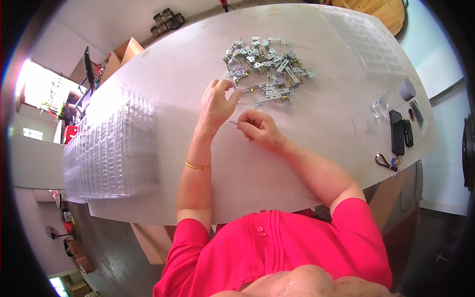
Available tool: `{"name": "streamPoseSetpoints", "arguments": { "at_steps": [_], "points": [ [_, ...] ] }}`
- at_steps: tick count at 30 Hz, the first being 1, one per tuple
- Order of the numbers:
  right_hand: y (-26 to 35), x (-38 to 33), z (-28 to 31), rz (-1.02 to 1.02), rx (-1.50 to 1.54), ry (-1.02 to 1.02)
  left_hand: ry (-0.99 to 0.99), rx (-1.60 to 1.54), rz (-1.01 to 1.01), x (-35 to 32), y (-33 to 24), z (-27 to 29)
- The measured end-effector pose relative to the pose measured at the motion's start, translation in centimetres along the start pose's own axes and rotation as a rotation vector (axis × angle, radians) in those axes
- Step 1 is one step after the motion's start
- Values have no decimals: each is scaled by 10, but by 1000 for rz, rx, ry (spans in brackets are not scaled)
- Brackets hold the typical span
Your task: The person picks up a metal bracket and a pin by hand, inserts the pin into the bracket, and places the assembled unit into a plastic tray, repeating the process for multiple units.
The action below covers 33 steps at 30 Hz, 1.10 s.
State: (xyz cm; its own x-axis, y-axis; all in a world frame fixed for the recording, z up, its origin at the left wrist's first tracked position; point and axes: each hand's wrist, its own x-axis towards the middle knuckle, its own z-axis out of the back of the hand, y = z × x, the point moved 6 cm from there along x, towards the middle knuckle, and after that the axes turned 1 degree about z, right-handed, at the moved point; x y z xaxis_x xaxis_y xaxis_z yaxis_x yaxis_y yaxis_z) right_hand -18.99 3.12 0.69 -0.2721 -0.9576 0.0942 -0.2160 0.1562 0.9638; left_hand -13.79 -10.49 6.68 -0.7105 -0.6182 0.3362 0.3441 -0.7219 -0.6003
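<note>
On the table lies a loose heap of small metal fittings point(269, 67), silvery flat strips with holes and some brass-coloured parts. My left hand point(214, 103) is at the heap's left edge, thumb and forefinger apart. One fitting with a brass-coloured end point(251, 89) lies just beyond its thumb. Nearer to me and to the right, my right hand point(260, 128) has its fingers closed in a pinch. A thin dark metal pin point(233, 122) sticks out of this pinch towards the left wrist.
Tall stacks of clear plastic trays point(111, 148) stand at the table's left. More clear trays point(368, 44) lie at the far right. A clear bottle with a grey cap point(388, 104), a black case point(397, 132) and keys with a strap point(388, 162) are near the right edge.
</note>
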Motion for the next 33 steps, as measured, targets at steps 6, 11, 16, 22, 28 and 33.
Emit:
{"name": "streamPoseSetpoints", "arguments": {
  "at_steps": [6, 11, 16, 22, 28, 33],
  "points": [
    [-2, 0, -3, 16, 11, 37, 62, 191, -132, 2, 1, -33],
    [1, 0, -5, 37, -23, 49, 71, 206, -104, 3, 8, -50],
    [1, 0, -6, 38, -28, 43, 74, 223, -81, 2, 12, -54],
    [-2, 1, -6, 19, 14, 57, -96, 217, -2, -14, 22, -26],
    [-3, 3, 0, -13, 77, 21, -35, 66, 151, -52, 25, 13],
    [-3, 6, 2, 3, 114, -27, -40, 50, 182, -79, 32, 27]
  ]
}}
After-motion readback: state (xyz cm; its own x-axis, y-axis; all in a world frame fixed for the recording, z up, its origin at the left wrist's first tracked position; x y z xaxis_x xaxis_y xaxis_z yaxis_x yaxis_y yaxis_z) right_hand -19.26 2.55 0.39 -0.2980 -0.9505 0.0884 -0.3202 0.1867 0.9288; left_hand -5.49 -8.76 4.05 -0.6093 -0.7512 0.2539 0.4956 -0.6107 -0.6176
